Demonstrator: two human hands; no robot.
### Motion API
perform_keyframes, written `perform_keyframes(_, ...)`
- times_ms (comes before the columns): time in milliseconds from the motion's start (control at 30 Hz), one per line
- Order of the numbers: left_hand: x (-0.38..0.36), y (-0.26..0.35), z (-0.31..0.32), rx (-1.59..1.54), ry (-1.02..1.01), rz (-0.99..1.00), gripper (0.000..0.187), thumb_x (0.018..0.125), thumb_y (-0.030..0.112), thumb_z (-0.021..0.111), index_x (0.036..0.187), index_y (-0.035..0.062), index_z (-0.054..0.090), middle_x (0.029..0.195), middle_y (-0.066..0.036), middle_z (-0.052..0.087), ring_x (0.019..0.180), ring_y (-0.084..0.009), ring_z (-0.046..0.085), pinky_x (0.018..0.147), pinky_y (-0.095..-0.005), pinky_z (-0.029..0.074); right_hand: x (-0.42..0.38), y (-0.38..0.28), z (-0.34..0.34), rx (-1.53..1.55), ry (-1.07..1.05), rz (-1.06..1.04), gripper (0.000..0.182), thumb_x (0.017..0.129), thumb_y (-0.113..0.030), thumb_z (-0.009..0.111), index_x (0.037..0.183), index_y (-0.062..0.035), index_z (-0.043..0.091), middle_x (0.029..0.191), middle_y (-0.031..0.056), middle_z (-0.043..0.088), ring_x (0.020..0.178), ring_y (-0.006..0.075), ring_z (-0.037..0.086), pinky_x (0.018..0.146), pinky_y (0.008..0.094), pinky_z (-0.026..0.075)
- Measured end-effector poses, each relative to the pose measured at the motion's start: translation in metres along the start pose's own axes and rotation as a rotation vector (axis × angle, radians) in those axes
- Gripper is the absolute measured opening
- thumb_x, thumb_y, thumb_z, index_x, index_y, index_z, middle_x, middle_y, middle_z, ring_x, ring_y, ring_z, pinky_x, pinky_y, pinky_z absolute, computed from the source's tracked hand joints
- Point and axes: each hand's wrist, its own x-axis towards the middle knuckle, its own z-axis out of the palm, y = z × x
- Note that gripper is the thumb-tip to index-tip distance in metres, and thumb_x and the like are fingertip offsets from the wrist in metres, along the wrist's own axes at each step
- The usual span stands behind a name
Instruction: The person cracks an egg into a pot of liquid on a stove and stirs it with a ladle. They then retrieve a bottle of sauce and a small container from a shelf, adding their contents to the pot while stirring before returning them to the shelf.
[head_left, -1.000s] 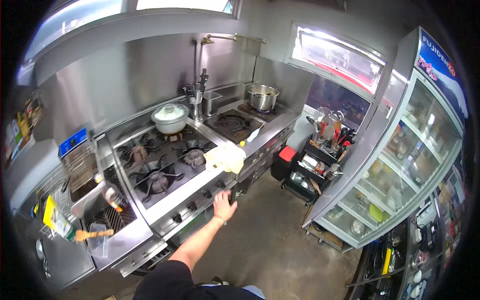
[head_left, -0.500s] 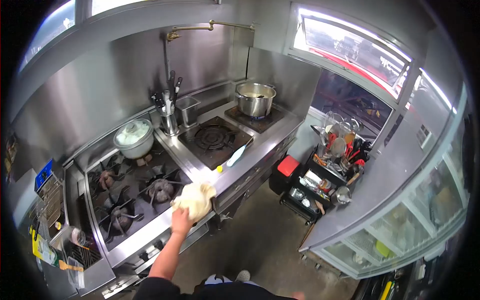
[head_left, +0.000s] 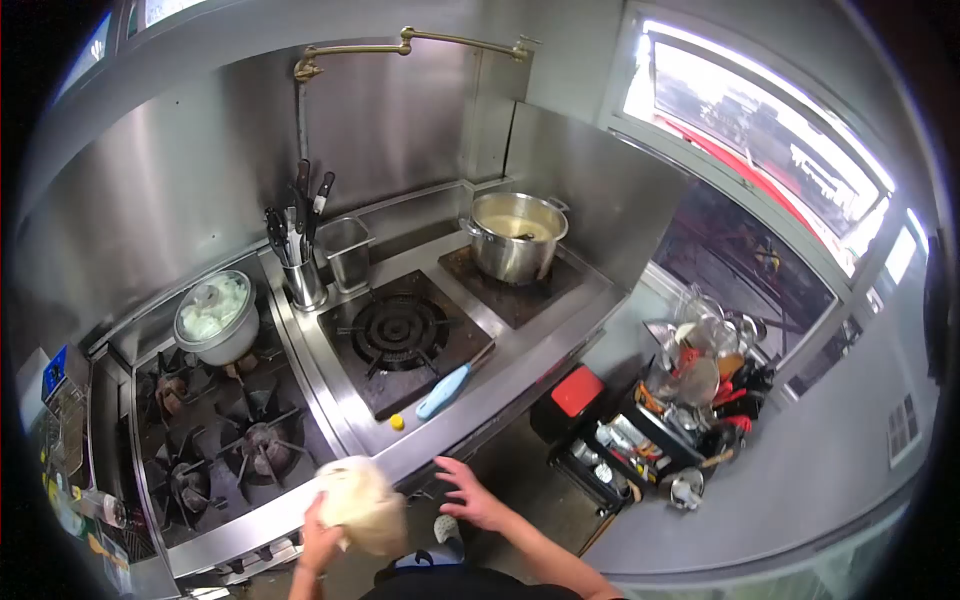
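My left hand [head_left: 320, 535] grips a bunched cream-coloured cloth [head_left: 362, 505] in front of the stove's steel front ledge [head_left: 270, 515]. My right hand [head_left: 478, 500] is in the air to the right of the cloth, fingers spread and holding nothing. Beyond the hands, on the ledge by the middle burner [head_left: 400, 332], lie a tool with a light blue handle [head_left: 443, 392] and a small yellow cap [head_left: 397, 422]. The exact kind of tool cannot be made out.
A steel pot [head_left: 515, 245] with pale liquid stands on the back right burner. At left sits a grey pot [head_left: 218, 325] with white contents. A knife holder [head_left: 304, 285] and a steel container [head_left: 346, 258] stand behind the burner. A utensil cart [head_left: 640, 440] is at right.
The cloth has been lifted off the ledge toward my body in my left hand. My right hand has come up into view. The view has shifted closer to the stove.
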Motion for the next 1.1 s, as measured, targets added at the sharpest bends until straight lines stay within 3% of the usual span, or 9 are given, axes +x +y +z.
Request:
perform_keyframes(100,0.064,0.042,0.121,0.156,-0.368,0.232,0.061,0.064,0.014,0.071,0.119,-0.0035,0.051,0.119,-0.013,0.041,0.122,-0.0283,0.037,0.104,-0.0375,0.031,0.050,-0.027,-0.017,-0.034,0.072,-0.237,0.071,0.081,-0.033,0.068,0.139,-0.0085,0.034,0.140,0.0144,0.034,0.129,0.0273,0.034,0.103,0.0409,0.034)
perform_keyframes(200,0.118,0.077,0.203,0.360,-0.345,0.485,0.103,0.058,0.042,0.086,0.135,0.0028,0.029,0.130,-0.022,0.028,0.127,-0.0295,0.029,0.105,-0.0402,0.029,0.074,-0.034,-0.074,-0.054,0.381,-0.205,0.044,0.087,-0.020,0.059,0.125,-0.0023,0.048,0.120,0.0141,0.053,0.111,0.0211,0.051,0.096,0.0327,0.040)
perform_keyframes(367,0.180,0.083,0.273,-0.009,-0.348,0.334,0.090,0.057,0.025,0.089,0.127,0.0076,0.035,0.127,-0.018,0.041,0.118,-0.0256,0.043,0.100,-0.0387,0.036,0.099,-0.043,-0.161,0.100,0.362,-0.121,0.042,0.086,-0.010,0.049,0.127,-0.0006,0.044,0.124,0.0127,0.050,0.113,0.0177,0.049,0.098,0.0319,0.038)
perform_keyframes(500,0.232,0.071,0.308,-0.159,-0.283,0.302,0.077,0.060,0.013,0.086,0.121,0.0108,0.040,0.111,-0.011,0.056,0.101,-0.0187,0.055,0.090,-0.0345,0.045,0.135,-0.102,-0.254,-0.418,-0.138,-0.220,0.060,0.076,-0.014,0.053,0.133,-0.0022,0.040,0.125,0.0157,0.051,0.117,0.0239,0.050,0.101,0.0342,0.036)
perform_keyframes(567,0.250,0.088,0.314,-0.076,-0.164,0.350,0.070,0.060,0.011,0.084,0.117,0.0087,0.043,0.104,-0.010,0.059,0.097,-0.0173,0.058,0.085,-0.0336,0.049,0.163,-0.142,-0.316,-0.736,-0.294,-0.233,0.051,0.079,-0.023,0.056,0.127,-0.0085,0.050,0.128,0.0155,0.051,0.115,0.0339,0.051,0.097,0.0403,0.041)
perform_keyframes(700,0.276,0.103,0.301,-0.039,0.114,0.257,0.072,0.055,0.009,0.082,0.116,0.0057,0.042,0.108,-0.010,0.055,0.101,-0.0191,0.056,0.087,-0.0343,0.047,0.253,-0.162,-0.441,-1.274,0.050,-0.292,0.038,0.084,-0.033,0.058,0.119,-0.0187,0.057,0.115,0.0100,0.055,0.108,0.0307,0.051,0.089,0.0427,0.044)
perform_keyframes(800,0.271,0.123,0.292,0.089,0.442,0.276,0.076,0.055,0.010,0.081,0.119,0.0040,0.041,0.107,-0.009,0.052,0.102,-0.0206,0.053,0.089,-0.0351,0.045,0.322,-0.152,-0.491,-1.527,-0.132,-0.137,0.046,0.085,-0.043,0.058,0.127,-0.0250,0.052,0.114,0.0131,0.056,0.108,0.0326,0.051,0.091,0.0492,0.041)
perform_keyframes(1033,0.174,0.109,0.253,0.379,1.431,0.152,0.075,0.073,0.020,0.075,0.134,-0.0016,0.036,0.130,-0.016,0.045,0.119,-0.0270,0.044,0.102,-0.0382,0.033,0.417,-0.136,-0.546,-1.235,-0.785,0.037,0.037,0.086,-0.038,0.056,0.121,-0.0241,0.057,0.104,0.0115,0.065,0.097,0.0301,0.061,0.086,0.0411,0.047)
perform_keyframes(1100,0.145,0.106,0.245,0.527,1.507,0.092,0.072,0.075,0.018,0.073,0.134,-0.0019,0.036,0.131,-0.018,0.044,0.121,-0.0282,0.043,0.103,-0.0388,0.033,0.429,-0.153,-0.561,-1.114,-0.634,-0.051,0.026,0.084,-0.028,0.060,0.106,-0.0167,0.062,0.099,0.0115,0.065,0.091,0.0263,0.062,0.081,0.0374,0.048)
